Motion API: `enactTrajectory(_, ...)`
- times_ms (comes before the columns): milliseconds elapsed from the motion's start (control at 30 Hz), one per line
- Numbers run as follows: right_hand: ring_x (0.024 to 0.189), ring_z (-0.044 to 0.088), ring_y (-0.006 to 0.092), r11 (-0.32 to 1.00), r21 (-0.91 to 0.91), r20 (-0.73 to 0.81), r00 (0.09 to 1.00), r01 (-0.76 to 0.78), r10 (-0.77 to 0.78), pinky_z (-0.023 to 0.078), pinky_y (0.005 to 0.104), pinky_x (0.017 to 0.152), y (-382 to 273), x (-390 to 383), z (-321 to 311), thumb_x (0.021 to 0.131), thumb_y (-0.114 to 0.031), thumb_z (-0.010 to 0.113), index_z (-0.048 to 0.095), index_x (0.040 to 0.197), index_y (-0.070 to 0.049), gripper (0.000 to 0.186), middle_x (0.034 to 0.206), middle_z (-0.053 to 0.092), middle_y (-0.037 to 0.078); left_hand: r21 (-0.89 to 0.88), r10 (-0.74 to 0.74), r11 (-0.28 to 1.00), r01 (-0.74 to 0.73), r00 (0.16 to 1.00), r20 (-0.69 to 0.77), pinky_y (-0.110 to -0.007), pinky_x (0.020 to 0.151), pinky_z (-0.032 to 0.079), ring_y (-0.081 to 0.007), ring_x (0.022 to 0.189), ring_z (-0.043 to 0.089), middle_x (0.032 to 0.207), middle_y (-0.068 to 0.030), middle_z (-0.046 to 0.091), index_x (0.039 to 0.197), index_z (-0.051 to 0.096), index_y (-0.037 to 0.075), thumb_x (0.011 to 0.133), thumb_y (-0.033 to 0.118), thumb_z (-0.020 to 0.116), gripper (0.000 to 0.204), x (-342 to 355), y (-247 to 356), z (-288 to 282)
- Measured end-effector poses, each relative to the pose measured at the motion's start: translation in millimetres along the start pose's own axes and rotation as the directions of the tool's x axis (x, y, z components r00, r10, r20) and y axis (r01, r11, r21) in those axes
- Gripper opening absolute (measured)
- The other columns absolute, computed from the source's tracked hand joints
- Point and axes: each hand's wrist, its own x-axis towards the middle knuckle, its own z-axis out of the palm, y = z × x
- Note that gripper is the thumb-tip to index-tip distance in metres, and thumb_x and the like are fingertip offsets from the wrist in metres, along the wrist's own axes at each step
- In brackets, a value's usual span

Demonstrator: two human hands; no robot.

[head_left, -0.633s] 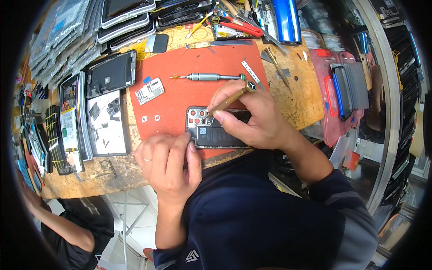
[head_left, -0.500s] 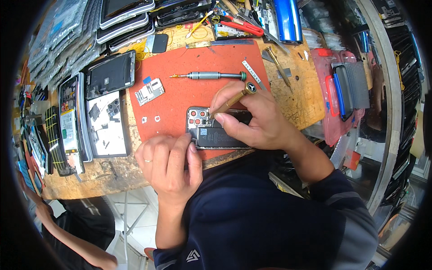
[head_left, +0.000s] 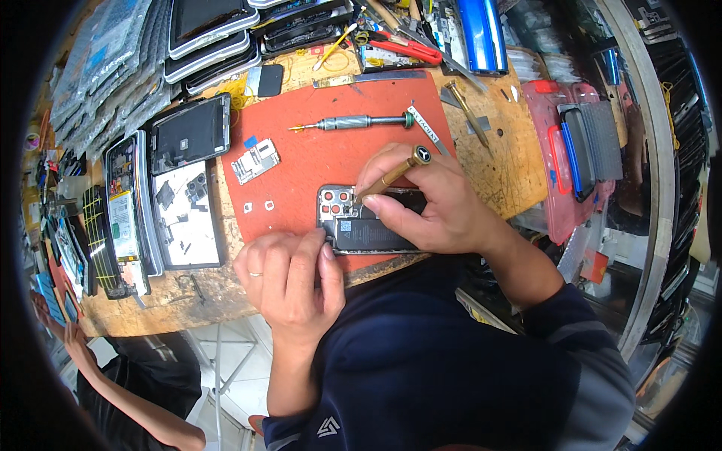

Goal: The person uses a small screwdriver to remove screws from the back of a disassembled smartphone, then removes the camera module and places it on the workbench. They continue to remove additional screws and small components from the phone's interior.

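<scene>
An opened phone (head_left: 376, 234) lies on the orange-red mat (head_left: 301, 165) near the bench's front edge. Its dark battery and a group of round red-centred camera openings face up. My right hand (head_left: 432, 199) grips a brass-coloured screwdriver (head_left: 394, 174), tilted, its lower end near the camera openings. My fingers partly hide the tip. At the phone's near-left corner, my left hand (head_left: 292, 282) has its thumb and curled fingers closed on the edge. A grey precision screwdriver (head_left: 350, 122) lies beyond the phone. Left of it rests a silver metal plate (head_left: 256, 161), with two small white pieces (head_left: 269, 205) below.
Opened devices (head_left: 188, 135) and a white tray of small parts (head_left: 184, 218) stand at the left. Wrapped panels (head_left: 113, 68) are stacked behind. Red-handled pliers (head_left: 406, 49), another brass tool (head_left: 470, 113) and a pink case (head_left: 553, 158) lie around. Another person's arm (head_left: 128, 398) shows lower left.
The whole view has shifted slightly, so the bench appears a little further right and lower. Both hands keep nearly the same places on the phone and screwdriver. The other person's arm has shifted slightly.
</scene>
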Motion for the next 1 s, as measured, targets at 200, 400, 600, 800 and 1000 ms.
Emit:
enactTrajectory(200, 0.097, 0.075, 0.026, 0.997, -0.05, 0.0, 0.998, 0.06, -0.06, 0.06, 0.0373, 0.087, 1.8, -0.3, 0.4, 0.096, 0.004, 0.075, 0.069, 0.114, 0.001, 0.019, 0.106, 0.075, 0.012, 0.006, -0.002, 1.0, 0.002, 1.0, 0.003, -0.044, 0.089, 0.047, -0.0273, 0.089, 0.068, 0.092, -0.007, 0.068, 0.106, 0.077, 0.005, 0.083, 0.007, 0.08, 0.023, 0.1, 0.5, -0.4)
enactTrajectory(400, 0.096, 0.075, 0.0268, 0.998, -0.022, -0.014, 0.998, 0.063, -0.063, 0.06, 0.0377, 0.086, 1.9, -1.0, 0.8, 0.095, 0.004, 0.076, 0.069, 0.114, 0.001, 0.02, 0.105, 0.075, 0.013, 0.007, -0.005, 1.0, 0.005, 1.0, 0.002, -0.045, 0.089, 0.047, -0.0271, 0.089, 0.068, 0.092, -0.0069, 0.068, 0.106, 0.077, 0.006, 0.084, 0.007, 0.079, 0.022, 0.3, 1.2, -0.1)
enactTrajectory(600, 0.096, 0.076, 0.0282, 0.995, -0.046, 0.015, 0.996, 0.084, -0.084, 0.061, 0.0385, 0.085, 2.1, -0.1, 0.3, 0.094, 0.004, 0.077, 0.069, 0.114, 0.001, 0.022, 0.105, 0.075, 0.013, 0.007, -0.003, 1.0, 0.003, 1.0, 0.0, -0.044, 0.088, 0.047, -0.0269, 0.089, 0.068, 0.093, -0.0069, 0.068, 0.105, 0.078, 0.005, 0.084, 0.007, 0.079, 0.021, 0.7, 1.6, -0.2)
enactTrajectory(800, 0.097, 0.077, 0.0288, 0.994, -0.043, 0.009, 0.995, 0.104, -0.104, 0.061, 0.0387, 0.086, 4.3, 0.4, 0.7, 0.095, 0.004, 0.077, 0.068, 0.117, 0.0, 0.024, 0.107, 0.076, 0.013, 0.014, -0.002, 1.0, 0.002, 1.0, 0.001, -0.044, 0.088, 0.047, -0.0268, 0.089, 0.068, 0.092, -0.0069, 0.068, 0.105, 0.078, 0.005, 0.084, 0.007, 0.079, 0.022, 0.9, 1.5, 0.1)
enactTrajectory(1000, 0.097, 0.077, 0.0292, 0.992, -0.061, 0.005, 0.993, 0.114, -0.114, 0.061, 0.0392, 0.086, 4.4, 0.1, 1.2, 0.095, 0.005, 0.077, 0.068, 0.117, 0.0, 0.025, 0.106, 0.076, 0.014, 0.018, 0.002, 1.0, -0.002, 1.0, -0.003, -0.044, 0.088, 0.046, -0.0264, 0.089, 0.068, 0.091, -0.007, 0.067, 0.105, 0.077, 0.005, 0.084, 0.007, 0.079, 0.022, 0.4, 1.1, 0.6)
